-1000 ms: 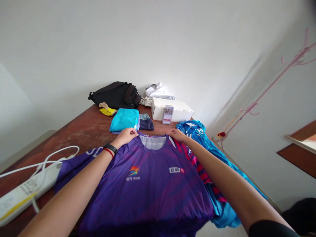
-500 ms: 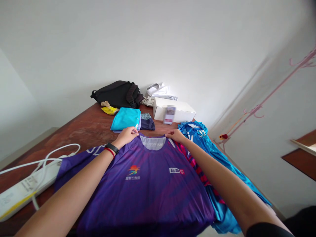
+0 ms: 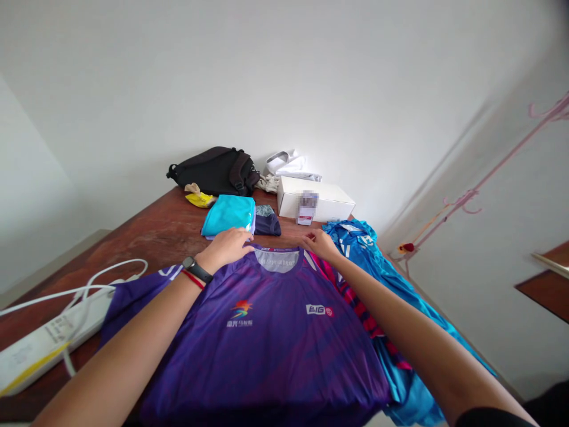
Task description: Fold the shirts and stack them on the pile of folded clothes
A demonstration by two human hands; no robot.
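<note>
A purple shirt (image 3: 275,332) lies spread, front up, with its collar away from me and a logo on each side of the chest. My left hand (image 3: 229,244) is at the collar's left side, fingers apart, holding nothing. Just above the collar's right side is my right hand (image 3: 320,243), its fingers loosely curled and off the fabric. Under the shirt's right side a red and navy striped garment (image 3: 362,308) shows, beside a shiny blue garment (image 3: 391,279).
Behind the shirt on the brown table (image 3: 146,228) are folded turquoise cloth (image 3: 229,214), dark cloth (image 3: 268,224), a white box (image 3: 329,200) and a black bag (image 3: 208,171). A power strip (image 3: 53,335) with white cables lies left; a pink rack (image 3: 498,163) stands right.
Both hands have let go of the collar. The left fingers have spread, and the right hand has lifted slightly off the fabric. The view has shifted a little.
</note>
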